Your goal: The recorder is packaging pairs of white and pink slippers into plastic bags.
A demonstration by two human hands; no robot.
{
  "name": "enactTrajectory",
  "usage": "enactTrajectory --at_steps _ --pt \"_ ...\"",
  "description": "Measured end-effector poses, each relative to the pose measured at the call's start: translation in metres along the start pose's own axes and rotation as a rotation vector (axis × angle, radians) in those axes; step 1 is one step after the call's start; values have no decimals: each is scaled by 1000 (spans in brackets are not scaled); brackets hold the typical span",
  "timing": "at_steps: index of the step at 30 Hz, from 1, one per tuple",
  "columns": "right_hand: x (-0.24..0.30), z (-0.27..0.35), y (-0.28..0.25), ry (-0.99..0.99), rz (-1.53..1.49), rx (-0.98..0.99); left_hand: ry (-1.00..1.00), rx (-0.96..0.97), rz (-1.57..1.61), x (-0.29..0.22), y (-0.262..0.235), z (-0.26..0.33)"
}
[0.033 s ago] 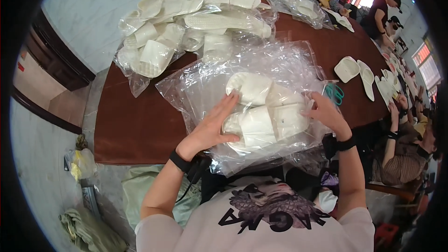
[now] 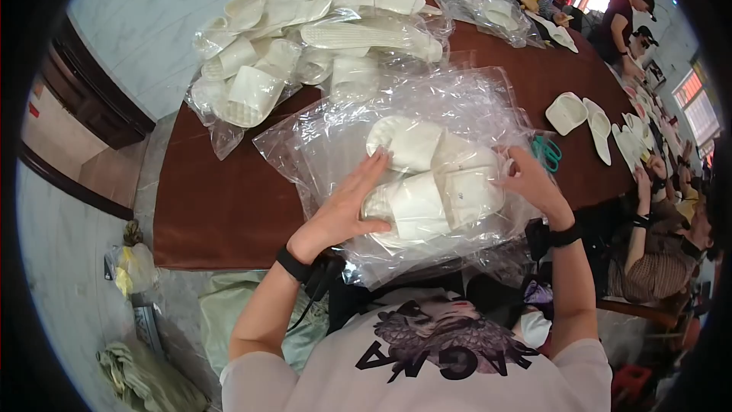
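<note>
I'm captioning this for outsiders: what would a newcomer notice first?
Probably the pair of white slippers in clear plastic, near the middle of the picture, with the left hand and right hand at either side. Next, the big bagged heap of white slippers at the far left of the brown table. A small splash of colour, the teal scissors, lies just beyond the right hand.

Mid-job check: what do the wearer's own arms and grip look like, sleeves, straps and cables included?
The left grip and right grip are gloveless hands. Pale short sleeves leave both forearms bare. Each wrist wears a black band, left and right, with a dark device beside it. A thin dark cable runs down near the left one.
</note>
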State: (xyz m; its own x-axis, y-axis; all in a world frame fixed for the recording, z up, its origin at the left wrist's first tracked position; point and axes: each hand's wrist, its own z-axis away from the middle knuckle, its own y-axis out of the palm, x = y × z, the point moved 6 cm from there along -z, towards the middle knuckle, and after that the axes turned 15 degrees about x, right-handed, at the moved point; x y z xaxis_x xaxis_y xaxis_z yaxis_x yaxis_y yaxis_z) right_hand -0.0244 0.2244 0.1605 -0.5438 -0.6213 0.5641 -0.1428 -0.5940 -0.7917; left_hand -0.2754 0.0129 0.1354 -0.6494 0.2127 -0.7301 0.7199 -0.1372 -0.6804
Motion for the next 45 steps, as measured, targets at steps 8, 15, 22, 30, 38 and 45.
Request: enactTrajectory --at_steps 8,15,22,30,38,45 --pt "23 3 -1 -52 -295 -144 -12 -17 32 -4 0 2" --pt "20 -1 9 -298 -764 -90 1 -60 -170 -19 -5 2" --pt "15 7 6 -365 -704 -177 25 -51 -158 -42 -23 13" --pt "31 8 4 -429 -710 -167 4 -466 846 -7 -69 -2" --pt "45 17 2 -267 -257 -407 101 -662 1079 -9 -49 -25" --pt "38 -5 14 -284 -503 -131 127 -678 1182 -9 -37 -20"
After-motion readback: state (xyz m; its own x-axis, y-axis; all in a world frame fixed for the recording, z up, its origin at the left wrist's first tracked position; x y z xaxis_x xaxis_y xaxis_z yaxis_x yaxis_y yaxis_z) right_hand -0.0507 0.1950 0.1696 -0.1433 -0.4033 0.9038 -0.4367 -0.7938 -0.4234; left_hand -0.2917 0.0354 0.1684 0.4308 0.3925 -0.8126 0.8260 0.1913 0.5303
